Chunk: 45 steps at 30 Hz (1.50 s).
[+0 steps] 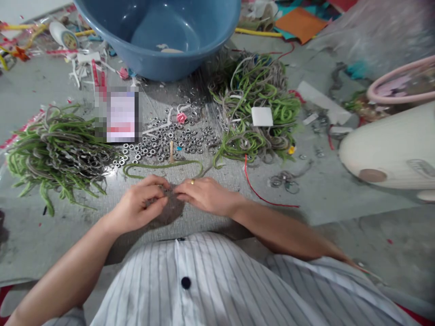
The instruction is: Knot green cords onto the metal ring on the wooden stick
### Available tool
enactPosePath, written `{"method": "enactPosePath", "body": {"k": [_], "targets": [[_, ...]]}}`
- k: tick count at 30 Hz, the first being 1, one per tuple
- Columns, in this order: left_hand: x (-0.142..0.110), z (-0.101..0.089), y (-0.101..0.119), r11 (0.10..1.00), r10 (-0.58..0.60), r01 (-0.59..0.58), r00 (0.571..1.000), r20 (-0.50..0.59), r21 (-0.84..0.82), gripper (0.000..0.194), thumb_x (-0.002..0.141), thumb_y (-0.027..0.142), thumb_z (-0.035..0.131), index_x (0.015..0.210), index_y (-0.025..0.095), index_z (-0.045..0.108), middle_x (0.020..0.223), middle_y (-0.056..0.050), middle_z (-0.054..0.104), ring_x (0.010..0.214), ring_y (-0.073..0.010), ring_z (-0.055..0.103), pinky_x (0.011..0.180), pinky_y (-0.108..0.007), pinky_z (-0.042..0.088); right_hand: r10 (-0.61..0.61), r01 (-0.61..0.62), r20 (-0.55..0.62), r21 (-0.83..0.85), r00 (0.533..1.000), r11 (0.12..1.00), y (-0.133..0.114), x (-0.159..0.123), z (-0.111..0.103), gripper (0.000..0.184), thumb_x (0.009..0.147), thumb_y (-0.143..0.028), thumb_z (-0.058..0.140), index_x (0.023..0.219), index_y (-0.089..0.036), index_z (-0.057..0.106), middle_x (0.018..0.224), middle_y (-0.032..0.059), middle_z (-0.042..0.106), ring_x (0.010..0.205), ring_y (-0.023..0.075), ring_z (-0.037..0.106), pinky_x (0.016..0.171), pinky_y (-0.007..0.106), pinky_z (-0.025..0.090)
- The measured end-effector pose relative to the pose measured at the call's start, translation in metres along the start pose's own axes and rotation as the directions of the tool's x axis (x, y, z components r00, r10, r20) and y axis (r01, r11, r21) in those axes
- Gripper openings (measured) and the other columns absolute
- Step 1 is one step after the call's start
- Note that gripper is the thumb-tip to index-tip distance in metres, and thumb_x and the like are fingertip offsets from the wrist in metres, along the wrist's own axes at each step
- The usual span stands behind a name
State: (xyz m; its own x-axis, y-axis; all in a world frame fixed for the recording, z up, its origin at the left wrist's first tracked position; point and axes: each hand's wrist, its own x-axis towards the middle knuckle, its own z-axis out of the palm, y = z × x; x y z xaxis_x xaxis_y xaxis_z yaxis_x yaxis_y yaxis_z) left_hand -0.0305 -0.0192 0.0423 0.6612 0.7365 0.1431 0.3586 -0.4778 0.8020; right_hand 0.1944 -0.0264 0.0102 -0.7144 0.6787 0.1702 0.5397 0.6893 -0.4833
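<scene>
left hand and right hand curl close together, any grip impossible to tell; a green cord lies just beyond, metal nuts behind it, seemingly for easy reach.

Reaching over a grey tabletop, middle of the frame

Holding left hand and right hand just apart and curled, below a curving green cord; too blurred to tell any grip. Above, scattered metal nuts with a phone to the left; 2 green-and-grey tangles, left heap at frame left, right heap upper right of centre; at top, a blue basin.
</scene>
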Motion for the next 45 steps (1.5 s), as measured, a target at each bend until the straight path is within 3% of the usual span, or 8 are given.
{"method": "enactPosePath", "body": {"k": [3,7,10,13,17,25,36,45], "targets": [[-0.003,-0.012,-0.001,0.938,-0.116,0.056,0.98,-0.159,-0.342,0.027,0.087,0.029,0.058,0.062,0.018,0.056,0.104,-0.004,0.07,0.075,-0.0128,0.06,0.067,-0.029,0.051,0.18,-0.177,0.109,-0.035,0.978,0.984,0.004,0.002,-0.007,0.026,0.097,-0.028,0.045,0.109,-0.019,0.066,0.097,0.0076,0.072,0.085,0.0187,0.068,0.068,0.028,0.044],[-0.002,-0.028,-0.002,0.643,-0.488,0.11,0.822,-0.294,-0.758,0.049,0.078,0.042,0.065,0.05,0.015,0.034,0.082,0.0,0.072,0.053,-0.0104,0.053,0.048,-0.029,0.043,0.346,-0.337,0.111,-0.089,0.932,0.937,0.014,0.001,-0.015,0.028,0.096,-0.029,0.046,0.112,-0.019,0.067,0.107,0.0096,0.071,0.093,0.0225,0.068,0.072,0.031,0.046],[0.001,-0.04,-0.001,0.544,-0.598,0.088,0.738,-0.312,-0.835,0.05,0.071,0.037,0.066,0.054,0.016,0.024,0.05,0.004,0.042,0.038,-0.0059,0.03,0.04,-0.026,0.028,0.389,-0.388,0.0,-0.075,0.921,0.918,0.024,-0.003,-0.018,0.026,0.095,-0.029,0.046,0.108,-0.021,0.067,0.104,0.0072,0.071,0.091,0.0206,0.067,0.072,0.03,0.046],[0.002,-0.049,-0.003,0.561,-0.582,0.012,0.717,-0.384,-0.828,0.048,0.077,0.03,0.057,0.057,0.016,0.015,0.052,0.003,0.016,0.042,-0.0073,0.017,0.041,-0.027,0.017,0.438,-0.446,-0.125,-0.049,0.89,0.894,0.036,-0.006,-0.02,0.022,0.093,-0.027,0.047,0.1,-0.022,0.067,0.099,0.0055,0.072,0.091,0.0201,0.066,0.074,0.029,0.045],[0.0,-0.056,-0.006,0.644,-0.611,0.06,0.64,-0.466,-0.763,0.049,0.074,0.033,0.055,0.059,0.016,0.011,0.054,0.002,0.009,0.048,-0.0103,0.011,0.043,-0.028,0.014,0.537,-0.559,-0.255,-0.016,0.804,0.829,0.049,-0.007,-0.024,0.017,0.089,-0.023,0.05,0.091,-0.021,0.067,0.092,0.006,0.072,0.086,0.0207,0.065,0.071,0.03,0.045],[0.004,-0.051,-0.016,0.627,-0.595,0.134,0.719,-0.36,-0.768,0.044,0.067,0.033,0.064,0.051,0.017,0.025,0.045,0.003,0.018,0.042,-0.0069,0.02,0.038,-0.026,0.014,0.606,-0.662,-0.484,0.071,0.631,0.747,0.071,-0.01,-0.026,0.02,0.084,-0.022,0.051,0.099,-0.02,0.065,0.097,0.0085,0.07,0.083,0.0213,0.064,0.074,0.035,0.048],[0.007,-0.032,-0.041,0.83,-0.511,0.185,0.629,-0.586,-0.526,0.051,0.077,0.061,0.057,0.054,0.019,0.038,0.049,0.006,0.031,0.041,-0.004,0.034,0.038,-0.024,0.023,0.365,-0.439,-0.421,-0.093,0.831,0.893,0.064,-0.007,-0.021,0.023,0.091,-0.026,0.046,0.098,-0.023,0.068,0.105,0.0094,0.067,0.105,0.0268,0.059,0.094,0.045,0.043],[0.01,-0.024,-0.03,0.917,-0.39,0.235,0.692,-0.607,-0.322,0.057,0.087,0.061,0.043,0.049,0.02,0.033,0.042,0.006,0.03,0.043,-0.0039,0.041,0.041,-0.023,0.028,0.277,-0.338,-0.286,-0.189,0.917,0.922,0.052,0.001,-0.005,0.024,0.091,-0.029,0.05,0.102,-0.019,0.069,0.12,0.0122,0.063,0.118,0.029,0.051,0.101,0.046,0.037]]}}
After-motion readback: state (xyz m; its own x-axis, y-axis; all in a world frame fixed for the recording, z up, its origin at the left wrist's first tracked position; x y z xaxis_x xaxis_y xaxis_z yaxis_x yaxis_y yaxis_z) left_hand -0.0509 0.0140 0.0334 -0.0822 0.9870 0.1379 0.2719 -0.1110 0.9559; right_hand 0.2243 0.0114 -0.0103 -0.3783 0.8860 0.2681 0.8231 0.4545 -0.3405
